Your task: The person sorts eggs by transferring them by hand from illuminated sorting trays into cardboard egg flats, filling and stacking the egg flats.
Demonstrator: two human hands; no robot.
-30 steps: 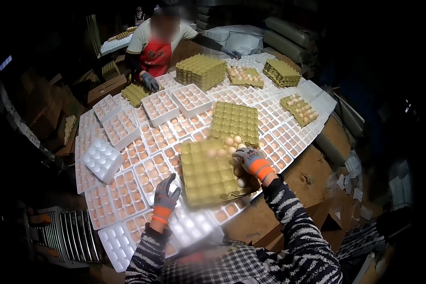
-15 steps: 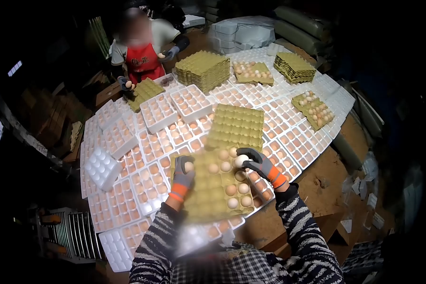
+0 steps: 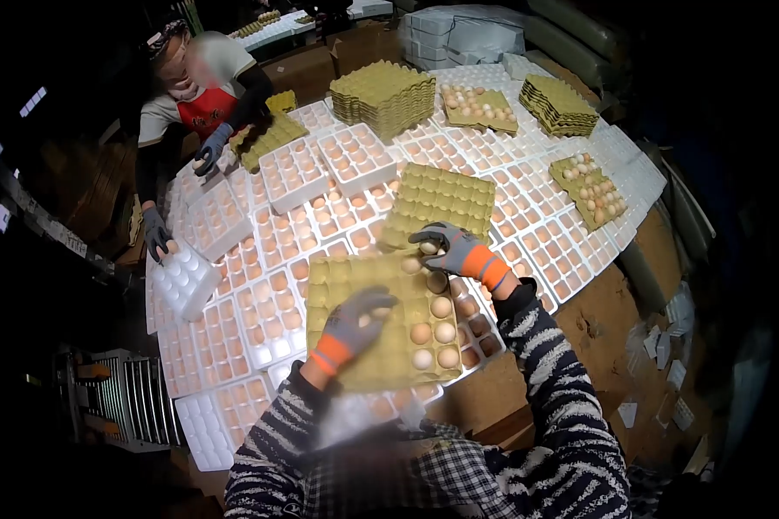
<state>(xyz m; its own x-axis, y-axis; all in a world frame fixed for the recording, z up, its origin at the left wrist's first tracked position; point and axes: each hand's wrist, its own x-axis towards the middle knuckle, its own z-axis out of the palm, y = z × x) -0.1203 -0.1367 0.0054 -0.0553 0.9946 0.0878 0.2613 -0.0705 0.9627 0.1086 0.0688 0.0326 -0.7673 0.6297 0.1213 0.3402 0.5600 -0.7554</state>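
A greenish cardboard egg tray [image 3: 355, 281] lies in front of me on top of white foam trays. Several eggs [image 3: 442, 332] sit in its right-hand cells; the left-hand cells are bare. My left hand [image 3: 355, 322], in a grey glove with an orange cuff, hovers over the tray's middle with its fingers curled around an egg. At the tray's far right corner my right hand [image 3: 452, 250], gloved the same way, pinches an egg [image 3: 427, 247].
White foam trays [image 3: 273, 316] filled with eggs cover the table. An empty cardboard tray [image 3: 441, 201] lies just beyond mine, and cardboard stacks [image 3: 385, 93] stand at the back. A co-worker in a red apron [image 3: 201, 108] reaches over trays at far left. The table's wooden edge [image 3: 610, 320] runs along the right.
My left hand moved from the tray's left side onto its middle. My right hand shifted to the far corner with an egg. The co-worker leaned over to the left side of the table.
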